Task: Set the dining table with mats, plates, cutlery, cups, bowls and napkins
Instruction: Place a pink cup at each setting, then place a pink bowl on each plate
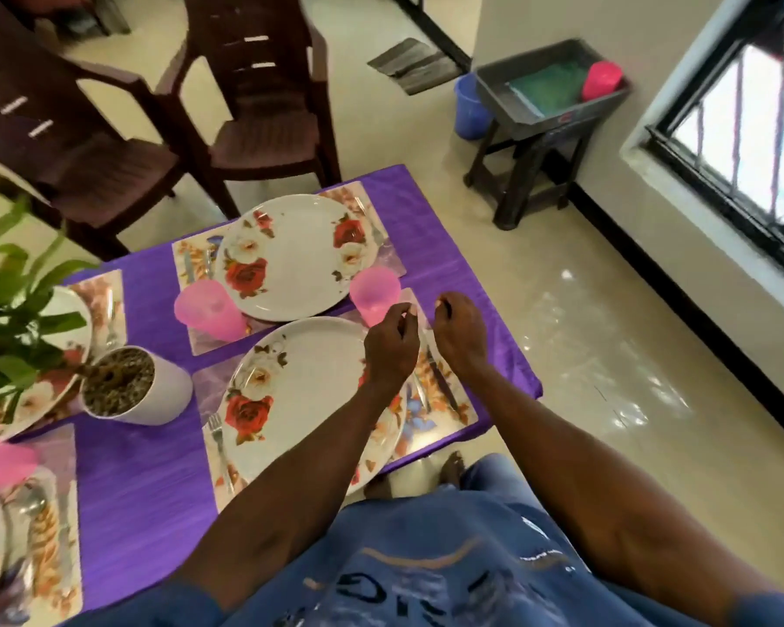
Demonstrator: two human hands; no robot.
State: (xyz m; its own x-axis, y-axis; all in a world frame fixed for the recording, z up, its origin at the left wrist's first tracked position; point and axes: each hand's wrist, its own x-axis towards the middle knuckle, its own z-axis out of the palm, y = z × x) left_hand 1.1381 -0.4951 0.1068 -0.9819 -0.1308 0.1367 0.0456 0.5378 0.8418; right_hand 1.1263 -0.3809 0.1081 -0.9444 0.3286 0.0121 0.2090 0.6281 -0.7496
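Left hand [390, 343] and right hand [458, 337] curled, perhaps empty, above near plate [290, 400], table edge [523, 355] just right

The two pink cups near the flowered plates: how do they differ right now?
The pink cup on the left leans over at a slant and stands between the two plates; the pink cup on the right stands more upright, at the near mat's far corner. The left one has no hand by it; the right one sits just beyond the left hand, partly hidden by its fingers. Both are translucent pink tumblers of similar size.
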